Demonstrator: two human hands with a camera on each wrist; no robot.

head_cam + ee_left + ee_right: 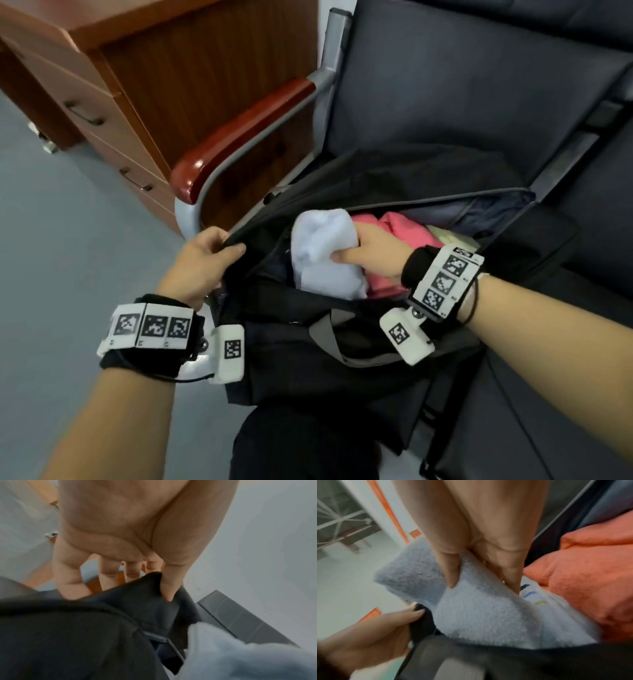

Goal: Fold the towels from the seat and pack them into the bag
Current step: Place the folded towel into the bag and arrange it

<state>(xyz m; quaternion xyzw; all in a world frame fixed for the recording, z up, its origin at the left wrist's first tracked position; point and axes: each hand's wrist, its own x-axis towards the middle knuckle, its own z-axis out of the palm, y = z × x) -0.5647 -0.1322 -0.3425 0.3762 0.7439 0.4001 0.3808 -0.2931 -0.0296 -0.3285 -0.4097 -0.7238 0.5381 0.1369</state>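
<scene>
Bag: black woven-fabric holdall [342, 192], soft and slumped, lying on the dark seat [479, 85]; its long zip mouth gapes open, showing a smooth grey-blue lining at the far end.
Pale blue towel: thick, fluffy terry [325, 253], folded into a plump, rounded bundle; it stands in the left part of the bag's mouth, upper half above the rim, touching the pink towel. A printed label with small coloured marks shows in the right wrist view, print too small to read.
Pink towel: nubbly terry [404, 222], folded in soft ridges, already inside the bag, just right of the pale blue one.
Pale cloth: a small cream-coloured patch [445, 236] inside the bag beyond the pink towel; kind not discernible.
Left hand: [202, 263] fingers curled, thumb and fingertips pinching the bag's left rim and holding the black fabric up and outward.
Right hand: [373, 253] thumb on the near face of the pale blue towel, fingers wrapped behind it, gripping the bundle.
Seat: smooth, matt, dark padded upholstery, grey metal frame.
Armrest: glossy reddish wood cap [239, 137], rounded end, on a curved grey metal tube, left of the bag.
Cabinet: reddish-brown wood-grain drawers [113, 113] with dark metal handles, beyond the armrest.
Floor: plain grey-blue [68, 240], smooth.
</scene>
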